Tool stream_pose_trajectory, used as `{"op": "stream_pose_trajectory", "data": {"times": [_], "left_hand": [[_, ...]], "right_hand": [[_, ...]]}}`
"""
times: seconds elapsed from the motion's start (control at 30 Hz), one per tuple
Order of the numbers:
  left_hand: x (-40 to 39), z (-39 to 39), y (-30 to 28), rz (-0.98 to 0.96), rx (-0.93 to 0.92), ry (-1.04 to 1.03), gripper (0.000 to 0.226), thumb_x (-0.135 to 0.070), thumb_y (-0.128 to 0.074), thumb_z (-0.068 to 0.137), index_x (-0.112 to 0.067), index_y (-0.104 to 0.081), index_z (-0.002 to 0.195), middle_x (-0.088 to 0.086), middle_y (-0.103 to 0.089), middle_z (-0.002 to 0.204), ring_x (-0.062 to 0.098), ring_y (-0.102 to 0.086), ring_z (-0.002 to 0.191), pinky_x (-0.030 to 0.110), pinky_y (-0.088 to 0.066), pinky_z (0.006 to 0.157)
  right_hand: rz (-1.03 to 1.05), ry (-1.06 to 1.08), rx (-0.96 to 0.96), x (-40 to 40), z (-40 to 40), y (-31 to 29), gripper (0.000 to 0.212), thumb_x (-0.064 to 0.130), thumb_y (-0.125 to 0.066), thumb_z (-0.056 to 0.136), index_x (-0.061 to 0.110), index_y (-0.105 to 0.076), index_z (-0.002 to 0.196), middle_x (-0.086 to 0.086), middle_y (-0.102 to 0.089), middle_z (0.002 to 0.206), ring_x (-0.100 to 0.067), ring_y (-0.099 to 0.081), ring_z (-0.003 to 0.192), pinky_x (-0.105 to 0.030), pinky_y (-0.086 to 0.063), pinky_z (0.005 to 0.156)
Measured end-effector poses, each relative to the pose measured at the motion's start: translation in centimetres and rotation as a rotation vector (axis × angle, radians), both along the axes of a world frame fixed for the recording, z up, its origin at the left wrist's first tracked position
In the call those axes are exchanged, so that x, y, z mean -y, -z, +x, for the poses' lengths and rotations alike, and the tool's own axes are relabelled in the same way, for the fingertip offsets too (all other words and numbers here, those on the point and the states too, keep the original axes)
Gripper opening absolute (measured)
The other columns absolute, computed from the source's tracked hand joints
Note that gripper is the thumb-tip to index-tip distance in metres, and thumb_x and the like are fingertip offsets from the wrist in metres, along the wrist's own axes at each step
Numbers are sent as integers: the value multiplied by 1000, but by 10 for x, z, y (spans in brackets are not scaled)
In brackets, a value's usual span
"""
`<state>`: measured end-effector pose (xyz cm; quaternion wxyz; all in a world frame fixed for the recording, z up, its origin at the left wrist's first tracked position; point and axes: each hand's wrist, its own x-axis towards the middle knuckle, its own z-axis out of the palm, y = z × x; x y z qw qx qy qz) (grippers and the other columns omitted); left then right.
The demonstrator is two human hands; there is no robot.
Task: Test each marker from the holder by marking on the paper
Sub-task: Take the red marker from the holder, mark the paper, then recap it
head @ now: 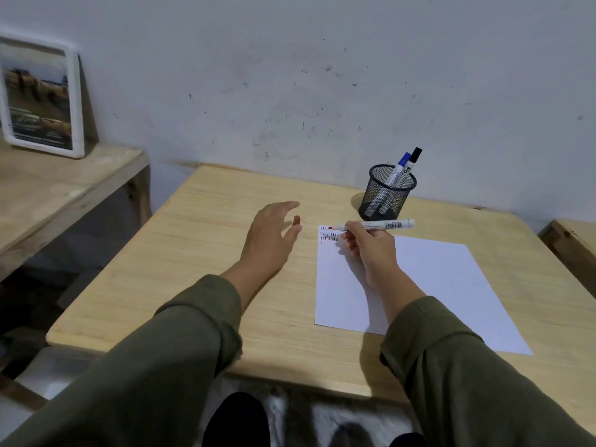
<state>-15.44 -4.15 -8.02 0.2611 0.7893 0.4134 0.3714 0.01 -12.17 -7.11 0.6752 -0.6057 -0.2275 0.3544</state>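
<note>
Red marker point(374, 225): your right hand point(371, 245) pinches it, uncapped tip over the paper's point(435, 279) top-left corner.
Left hand point(269, 237): fingers spread, holding nothing, near the red cap point(296, 220).
Done: several rows of marks.
Left: blue marker point(400, 167) and black marker point(413, 159) wait in the holder point(385, 196).

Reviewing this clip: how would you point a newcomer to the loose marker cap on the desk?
Start at the wooden table and find the white paper on its right half. Just left of the paper's far left corner, beyond the open left hand, stands the small red cap. It is the only loose red piece; the other markers sit in the mesh holder.
</note>
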Motion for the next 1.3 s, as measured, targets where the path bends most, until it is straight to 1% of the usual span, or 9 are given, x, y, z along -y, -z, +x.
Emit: {"op": "stream_pose_trajectory", "data": {"times": [0.07,0.17,0.3,0.37,0.47,0.6,0.77,0.9,1.3], "left_hand": [[-9,8,-3,-83,-41,16,43,-13,-56,88,-24,-52,129,3,-52,131,10,-50,103,-9,-25,79],[-21,19,1,-102,-178,39,38,-12,-55,88,-22,-58,124,5,-58,128,21,-51,118,16,-32,94],[-27,24,5,-136,-160,-12,28,-6,-50,89,-15,-66,110,8,-69,107,25,-59,106,28,-43,92],[-24,25,0,-179,-66,-41,20,-6,-50,88,-14,-68,96,7,-71,92,24,-62,95,29,-50,84],[-15,31,-13,-337,228,-102,14,-5,-54,87,-14,-65,84,-2,-69,81,13,-65,74,18,-52,69],[-6,42,-28,-612,624,-113,18,-7,-58,87,-22,-66,80,0,-70,85,15,-65,82,35,-57,79],[8,49,-42,-728,740,8,19,-6,-55,89,-21,-65,82,-3,-70,85,6,-64,81,25,-49,83],[16,53,-51,-709,758,91,16,-2,-53,90,-14,-63,87,-1,-68,82,6,-63,78,12,-53,77],[27,56,-66,-657,684,218,13,-3,-56,89,-13,-64,89,1,-68,81,3,-64,74,9,-53,73]], "right_hand": [[24,1,-77,1,1,-1,10,6,-61,84,-3,-64,81,-2,-58,52,-7,-51,39,-18,-44,42],[52,0,-172,2,3,-3,8,6,-61,86,-2,-61,82,-6,-57,58,-8,-50,38,-16,-38,36],[77,-1,-240,2,5,-4,11,5,-60,87,1,-58,77,-8,-56,60,-9,-49,39,-17,-36,36],[89,-3,-260,2,5,-6,10,5,-60,87,1,-57,78,-9,-56,59,-9,-49,39,-17,-35,35],[109,14,-240,5,6,-13,9,3,-58,87,2,-58,79,-5,-57,55,-6,-49,37,-16,-35,34],[136,-7,-172,7,13,-26,6,6,-61,86,3,-63,90,-8,-59,66,-6,-51,44,-15,-40,41],[184,-39,-139,9,16,-47,21,9,-62,86,-5,-63,101,-7,-61,66,-8,-51,47,-15,-41,43],[178,-48,-114,13,19,-55,12,11,-63,86,0,-65,90,-7,-62,68,-8,-52,48,-16,-41,45],[151,-94,-2,20,17,-65,10,10,-62,86,6,-66,79,-8,-61,68,-11,-51,50,-18,-40,47]]}}
